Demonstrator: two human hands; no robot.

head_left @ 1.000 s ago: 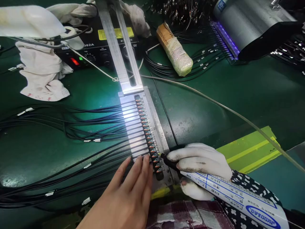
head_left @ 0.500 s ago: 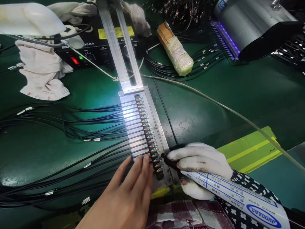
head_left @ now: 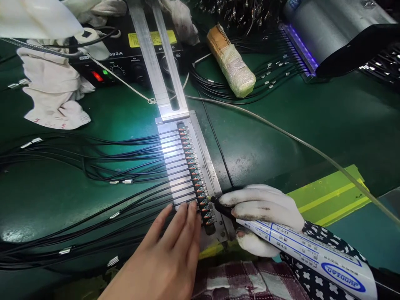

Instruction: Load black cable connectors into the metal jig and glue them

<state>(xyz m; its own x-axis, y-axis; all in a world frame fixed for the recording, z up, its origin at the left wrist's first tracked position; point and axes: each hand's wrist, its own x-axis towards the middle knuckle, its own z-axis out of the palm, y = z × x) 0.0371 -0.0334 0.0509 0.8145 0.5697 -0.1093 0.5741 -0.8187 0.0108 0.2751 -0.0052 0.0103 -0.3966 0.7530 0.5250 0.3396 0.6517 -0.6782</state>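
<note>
My right hand (head_left: 265, 214), in a stained white glove, is closed round a white glue syringe (head_left: 315, 254) with blue print and a black front end. Its fine tip meets or hovers at a row of small wire ends (head_left: 194, 166) in a metal fixture (head_left: 178, 179); contact is too small to tell. Bare and with fingers stretched out, my left hand (head_left: 171, 246) lies on the fixture's lower left part and the black cables (head_left: 137, 156) running into it. Each cable ends in a tiny part with an orange bit, over a dark slot.
Behind the fixture stands a black dispenser box (head_left: 125, 62) with lit red and green lamps. White cloth (head_left: 56, 91) lies to its left. A wrapped block (head_left: 231, 62) sits near a grey lamp housing (head_left: 334, 37) glowing violet. A clear hose (head_left: 265, 118) crosses the green table.
The syringe tip has shifted slightly up along the row of wire ends. My left hand stays in place on the fixture. The view has moved a little.
</note>
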